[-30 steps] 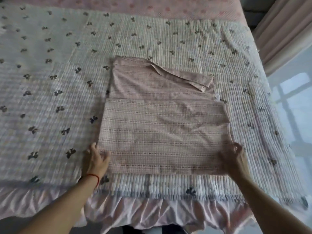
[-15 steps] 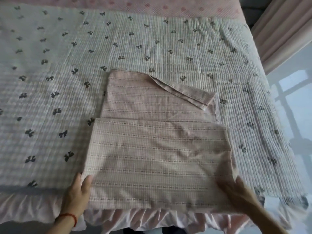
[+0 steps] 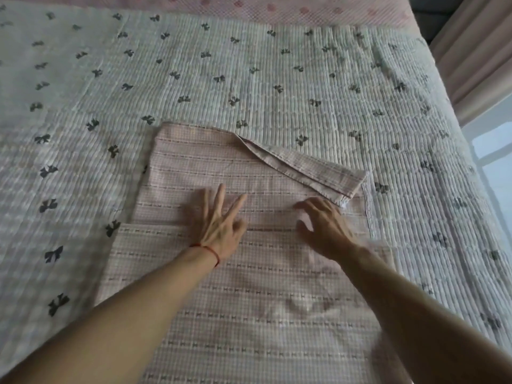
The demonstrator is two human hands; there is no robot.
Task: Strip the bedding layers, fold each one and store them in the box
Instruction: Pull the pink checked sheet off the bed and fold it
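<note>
From the head camera, a pink checked sheet (image 3: 249,314) lay folded on the near part of the bed, spread flat on a white quilt (image 3: 277,79) printed with small dark bows. The sheet showed two layers: a wider near panel, and a narrower far panel stepping out from under it. Dotted darker stripes ran across the cloth. At the far right corner a flap (image 3: 310,167) was turned back on a slant, showing a stitched hem.

The left hand (image 3: 219,225) rested flat on the sheet near the step between the two panels, its fingers (image 3: 220,198) straight and spread, gripping nothing. A thin red string (image 3: 209,250) circled that wrist. The right hand (image 3: 324,225) lay just beside it, well short of the turned flap, palm down with its fingers loosely bent toward the cloth and holding nothing. Both forearms reached in from the near edge and covered part of the near panel.

Beyond the quilt a pink dotted cover (image 3: 277,6) ran along the far edge of the bed. A pale curtain (image 3: 471,56) hung at the upper right, with a bright glossy floor (image 3: 496,167) below it.
</note>
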